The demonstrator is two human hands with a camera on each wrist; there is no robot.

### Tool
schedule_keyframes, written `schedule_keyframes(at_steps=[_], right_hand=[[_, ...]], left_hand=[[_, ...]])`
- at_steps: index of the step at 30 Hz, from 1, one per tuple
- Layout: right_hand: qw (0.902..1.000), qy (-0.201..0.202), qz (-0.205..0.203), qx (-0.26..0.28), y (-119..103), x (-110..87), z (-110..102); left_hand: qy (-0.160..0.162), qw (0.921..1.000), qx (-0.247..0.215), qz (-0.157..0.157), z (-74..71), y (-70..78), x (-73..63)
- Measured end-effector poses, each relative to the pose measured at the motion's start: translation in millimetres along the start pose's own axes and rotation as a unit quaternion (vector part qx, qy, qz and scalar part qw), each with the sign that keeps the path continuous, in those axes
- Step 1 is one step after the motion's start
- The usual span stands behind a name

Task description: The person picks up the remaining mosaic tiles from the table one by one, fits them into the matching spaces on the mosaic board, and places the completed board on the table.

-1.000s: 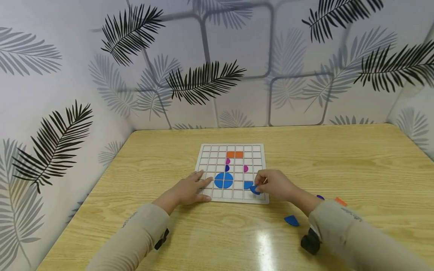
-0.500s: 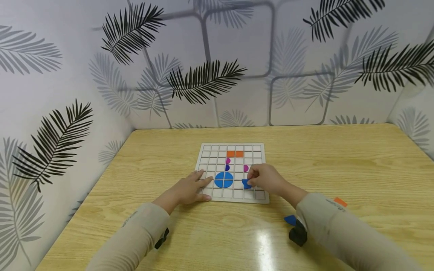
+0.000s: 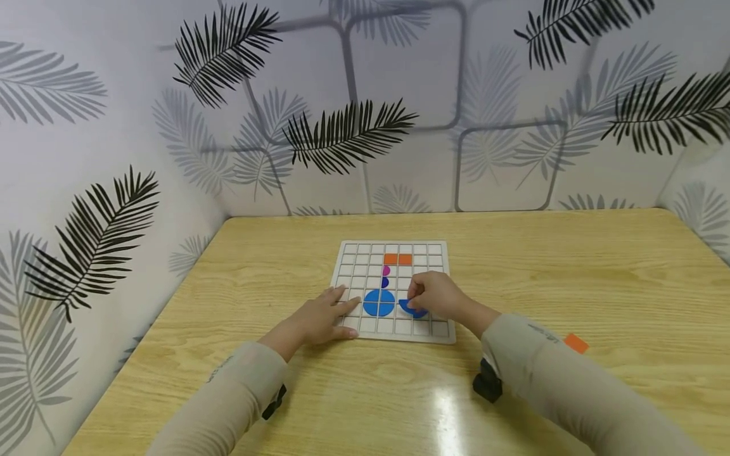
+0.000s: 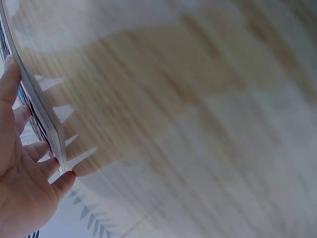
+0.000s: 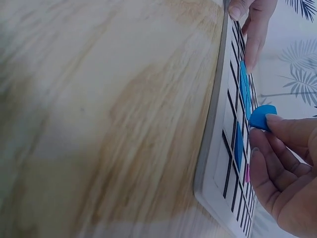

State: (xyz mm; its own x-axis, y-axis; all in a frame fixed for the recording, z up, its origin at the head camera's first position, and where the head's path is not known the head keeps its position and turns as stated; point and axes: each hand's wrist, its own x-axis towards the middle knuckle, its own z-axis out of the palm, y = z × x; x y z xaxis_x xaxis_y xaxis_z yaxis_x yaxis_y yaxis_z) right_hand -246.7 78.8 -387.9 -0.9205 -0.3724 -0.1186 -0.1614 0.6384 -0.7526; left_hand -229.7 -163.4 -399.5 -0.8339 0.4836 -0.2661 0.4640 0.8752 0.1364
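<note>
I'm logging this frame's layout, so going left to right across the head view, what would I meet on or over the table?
Left hand → blue circle on the grid board → right hand, pinching a blue piece → loose orange square.

The board [image 3: 433, 260] was white, gridded in black. Its disc [image 3: 373, 308] and the pinched piece [image 5: 261, 118] were blue, its squares [image 3: 390, 259] orange. The desk [image 3: 279, 269] was yellowish wood-grained; the wall [image 3: 419, 161], pale, leaf-patterned in black and grey.
</note>
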Motion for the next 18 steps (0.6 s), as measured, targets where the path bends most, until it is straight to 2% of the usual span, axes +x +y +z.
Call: schedule_keyframes(at_steps=[18], right_hand=[[0.998, 0.026, -0.003, -0.058, -3.4, 7.2, 9.2]], left_hand=[[0.001, 1.0, 0.001, 0.002, -2.6, 1.4, -1.3]])
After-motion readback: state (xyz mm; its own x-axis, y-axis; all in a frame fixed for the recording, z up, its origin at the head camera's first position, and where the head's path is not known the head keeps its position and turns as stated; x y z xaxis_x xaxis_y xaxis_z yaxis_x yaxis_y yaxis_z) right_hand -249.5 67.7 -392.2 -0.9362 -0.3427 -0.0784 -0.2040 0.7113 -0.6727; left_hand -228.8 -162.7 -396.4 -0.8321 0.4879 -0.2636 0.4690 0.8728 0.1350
